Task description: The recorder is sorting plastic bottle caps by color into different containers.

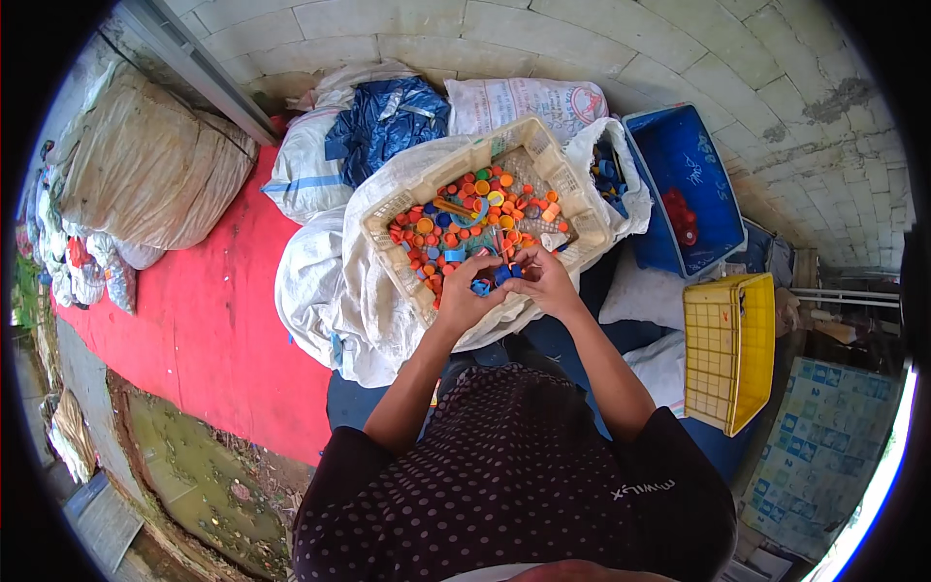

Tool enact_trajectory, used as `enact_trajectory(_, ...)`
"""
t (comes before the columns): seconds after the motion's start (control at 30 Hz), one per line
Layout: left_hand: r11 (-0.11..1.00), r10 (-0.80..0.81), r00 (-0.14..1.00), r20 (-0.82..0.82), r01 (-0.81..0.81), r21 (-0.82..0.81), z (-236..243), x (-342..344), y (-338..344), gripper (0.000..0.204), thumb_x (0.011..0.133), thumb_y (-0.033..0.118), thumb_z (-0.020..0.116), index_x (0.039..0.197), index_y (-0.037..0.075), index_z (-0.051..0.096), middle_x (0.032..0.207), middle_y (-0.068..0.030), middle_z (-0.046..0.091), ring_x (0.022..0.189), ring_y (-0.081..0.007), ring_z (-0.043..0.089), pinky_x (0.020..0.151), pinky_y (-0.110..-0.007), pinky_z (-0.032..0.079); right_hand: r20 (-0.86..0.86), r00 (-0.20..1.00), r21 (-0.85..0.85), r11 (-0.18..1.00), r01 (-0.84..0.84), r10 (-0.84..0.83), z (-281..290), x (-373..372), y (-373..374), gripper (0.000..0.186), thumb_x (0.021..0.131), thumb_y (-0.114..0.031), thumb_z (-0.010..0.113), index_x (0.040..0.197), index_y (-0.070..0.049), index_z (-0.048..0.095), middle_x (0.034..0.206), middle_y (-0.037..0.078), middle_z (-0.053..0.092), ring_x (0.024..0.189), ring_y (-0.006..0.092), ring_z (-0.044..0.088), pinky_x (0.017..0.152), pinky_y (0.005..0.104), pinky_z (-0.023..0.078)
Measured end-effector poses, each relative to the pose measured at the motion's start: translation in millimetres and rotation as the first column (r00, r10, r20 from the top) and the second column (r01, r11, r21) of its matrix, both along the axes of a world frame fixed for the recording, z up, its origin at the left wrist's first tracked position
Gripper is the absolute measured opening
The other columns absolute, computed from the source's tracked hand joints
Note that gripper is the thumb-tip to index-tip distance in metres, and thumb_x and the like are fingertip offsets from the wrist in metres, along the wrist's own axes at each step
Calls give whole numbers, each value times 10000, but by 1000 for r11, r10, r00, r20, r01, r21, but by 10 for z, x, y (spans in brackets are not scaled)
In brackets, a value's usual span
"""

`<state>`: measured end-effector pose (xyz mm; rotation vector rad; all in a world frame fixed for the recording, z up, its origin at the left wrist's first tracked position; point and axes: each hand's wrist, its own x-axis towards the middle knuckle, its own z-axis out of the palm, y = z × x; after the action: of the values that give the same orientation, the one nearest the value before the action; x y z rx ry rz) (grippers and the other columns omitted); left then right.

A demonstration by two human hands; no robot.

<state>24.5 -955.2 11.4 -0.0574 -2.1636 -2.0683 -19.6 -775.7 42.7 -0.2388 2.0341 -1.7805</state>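
Observation:
A cream plastic crate [388, 254] holds many loose bottle caps [425, 225], mostly orange and red, with some yellow, green and blue. Over its near side my left hand [467, 293] and my right hand [546, 283] come together, fingers curled toward each other. Between the fingertips sits a dark blue bottle cap [502, 275], with both hands closed on it. A lighter blue cap [481, 287] shows beside my left fingers; whether it is held or lies below cannot be made out. A blue ring-like piece [473, 215] rests among the caps.
White sacks [325, 291] surround the crate. To the right stand an open sack of dark caps [608, 175], a blue crate [669, 145] with red items, and a yellow crate [732, 349]. Red sheeting [233, 330] covers the left floor; a block wall [601, 44] rises behind.

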Motion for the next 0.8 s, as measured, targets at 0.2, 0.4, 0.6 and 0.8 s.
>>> enact_trajectory(0.2, 973, -219, 974, -60, 213, -93, 62, -11, 226, 429, 728, 48, 775, 1135, 28, 642, 1035, -101, 669, 890, -180, 681, 811, -287, 543, 95, 979, 6, 984, 181, -180, 15, 328, 325, 444, 780, -122, 815, 1107, 4, 543, 1029, 74, 625, 931, 153, 650, 802, 269, 543)
enact_trajectory(0.4, 928, -321, 944, -72, 299, -224, 243, 186, 807, 429, 722, 66, 759, 1136, 47, 647, 1051, -131, 675, 899, -222, 682, 811, -316, 541, 144, 950, -96, 952, 291, -276, 84, 724, 886, 439, 801, -132, 797, 1126, 28, 550, 1057, 106, 641, 942, 169, 650, 829, 290, 550)
enact_trajectory(0.6, 887, -402, 908, -119, 354, -297, 305, 612, 1761, 383, 714, 25, 770, 1076, 13, 647, 988, -133, 681, 855, -223, 685, 767, -315, 549, 127, 946, -67, 949, 308, -298, 109, 1337, 1826, 327, 881, -99, 706, 1144, 60, 592, 1079, 113, 647, 918, 167, 657, 830, 290, 571)
enact_trajectory(0.8, 877, -422, 898, -124, 370, -306, 196, 1280, 2993, 365, 713, 26, 784, 1054, 18, 653, 955, -127, 688, 827, -213, 689, 751, -306, 550, 335, 855, -302, 815, 495, -395, -62, 2170, 2874, 408, 1001, -217, 535, 1299, 60, 525, 1115, 114, 622, 1005, 168, 631, 927, 318, 534)
